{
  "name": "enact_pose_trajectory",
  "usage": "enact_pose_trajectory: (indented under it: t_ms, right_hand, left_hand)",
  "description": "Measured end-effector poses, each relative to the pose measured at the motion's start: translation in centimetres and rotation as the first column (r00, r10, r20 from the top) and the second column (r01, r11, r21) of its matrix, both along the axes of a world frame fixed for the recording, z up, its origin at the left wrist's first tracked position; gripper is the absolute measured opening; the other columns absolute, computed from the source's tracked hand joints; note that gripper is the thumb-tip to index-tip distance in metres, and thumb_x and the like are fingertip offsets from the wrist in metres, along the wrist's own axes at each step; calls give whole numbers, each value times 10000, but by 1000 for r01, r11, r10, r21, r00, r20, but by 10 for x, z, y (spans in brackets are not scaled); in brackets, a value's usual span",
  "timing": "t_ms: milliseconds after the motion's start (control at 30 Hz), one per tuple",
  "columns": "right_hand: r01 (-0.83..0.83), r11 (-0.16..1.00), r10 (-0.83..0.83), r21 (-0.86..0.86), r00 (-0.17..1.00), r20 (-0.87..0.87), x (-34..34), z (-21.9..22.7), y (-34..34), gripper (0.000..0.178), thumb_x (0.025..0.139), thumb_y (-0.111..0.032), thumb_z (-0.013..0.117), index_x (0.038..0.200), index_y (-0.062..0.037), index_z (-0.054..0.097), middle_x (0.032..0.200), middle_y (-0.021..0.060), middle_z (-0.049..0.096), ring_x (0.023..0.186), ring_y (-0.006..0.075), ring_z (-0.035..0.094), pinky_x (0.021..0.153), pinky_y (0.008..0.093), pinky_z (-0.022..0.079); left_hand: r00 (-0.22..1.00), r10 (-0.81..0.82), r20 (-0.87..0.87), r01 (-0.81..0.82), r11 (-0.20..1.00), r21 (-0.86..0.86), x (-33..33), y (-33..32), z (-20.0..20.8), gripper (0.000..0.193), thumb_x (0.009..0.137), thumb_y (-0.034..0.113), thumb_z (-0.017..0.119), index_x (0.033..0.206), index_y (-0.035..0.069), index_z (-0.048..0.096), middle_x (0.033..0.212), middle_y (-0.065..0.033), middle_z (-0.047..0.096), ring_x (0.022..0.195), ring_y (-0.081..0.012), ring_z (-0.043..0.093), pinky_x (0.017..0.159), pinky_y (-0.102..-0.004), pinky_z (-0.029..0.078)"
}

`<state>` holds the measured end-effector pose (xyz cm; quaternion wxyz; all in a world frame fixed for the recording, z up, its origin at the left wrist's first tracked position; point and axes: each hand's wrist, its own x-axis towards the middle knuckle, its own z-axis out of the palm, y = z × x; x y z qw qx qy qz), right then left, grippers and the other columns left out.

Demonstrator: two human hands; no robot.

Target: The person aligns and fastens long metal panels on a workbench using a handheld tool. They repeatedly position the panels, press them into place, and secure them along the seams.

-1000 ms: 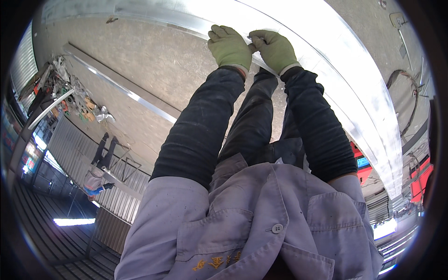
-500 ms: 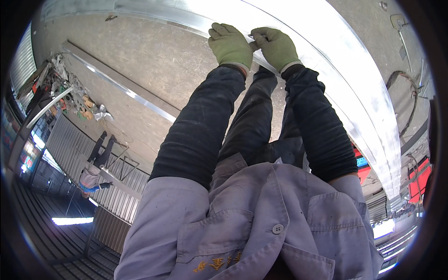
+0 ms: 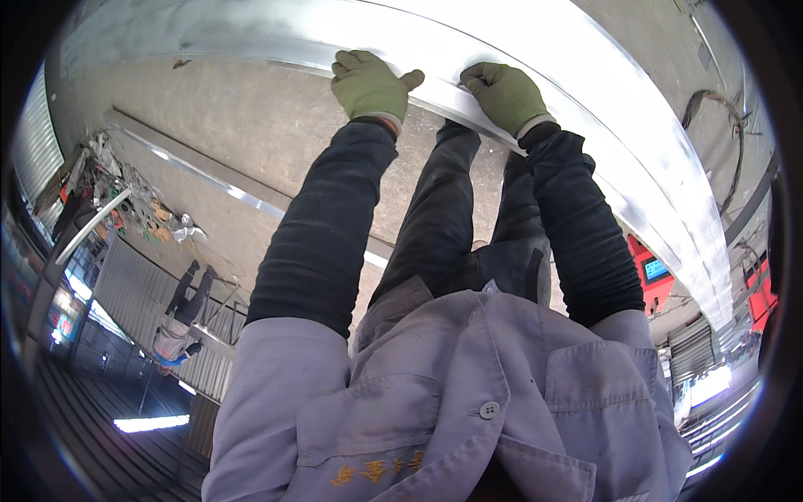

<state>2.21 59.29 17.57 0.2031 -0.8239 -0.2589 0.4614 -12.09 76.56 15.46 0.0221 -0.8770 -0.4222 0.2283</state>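
Concrete floor (image 3: 259,109) spreads under this workshop, with a corrugated wall (image 3: 134,293) and a co-worker (image 3: 173,335) far off toward 8 o'clock, a scrap heap (image 3: 155,209) between 9 and 10, and a red machine (image 3: 661,293) near 3. Across the top of my feed lies the long, bright sheet-metal panel (image 3: 452,38), its long axis bowing from 10 o'clock over noon to between 3 and 4, crosswise to both forearms. I have the left hand (image 3: 368,86) just short of 12, released, thumb out, fingers lapping the panel's near edge; whether they press on it I cannot tell. My right hand (image 3: 508,96) sits at 1 o'clock, farther over the metal and so the nearer to its bright face, fingers curled toward the thumb; whether they grasp the small dark speck at their tips, I cannot tell. Between the hands, apart from each other, a stretch of edge shows.
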Motion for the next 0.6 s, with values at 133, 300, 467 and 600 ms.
enact_pose_trajectory:
  t_ms: [133,300,467,600]
  right_hand:
    - [5,999,-5,-47,1000,1,5,2,-21,308,1030,-352,634,1166,-126,793,1092,116,795,1044,291,747,942,385,569]
    - [50,990,-53,131,998,24,-2,-7,-36,302,1026,-343,631,1159,-123,790,1081,124,791,1029,304,743,946,392,563]
    - [-85,990,67,111,985,161,-11,-8,-24,281,1026,-327,614,1136,-124,775,1027,111,786,993,329,730,909,422,560]
    - [-81,995,69,60,980,186,-10,-10,-45,275,1023,-328,603,1121,-132,769,1046,118,778,998,347,724,885,445,561]
  left_hand:
    - [980,134,-147,-158,973,-169,13,7,12,1326,713,839,767,1540,-127,393,1581,-291,439,1464,-390,460,1146,-429,459]
    - [986,121,-118,-137,981,-139,16,4,17,1219,710,812,792,1437,-119,488,1433,-236,544,1344,-356,553,1057,-422,520]
    - [992,49,-120,-56,997,-56,16,0,16,1082,746,787,788,1334,-95,568,1331,-206,605,1249,-352,626,988,-433,560]
    - [974,115,-193,-137,985,-105,20,3,18,1160,702,808,801,1383,-97,550,1349,-187,593,1279,-308,599,1000,-409,556]
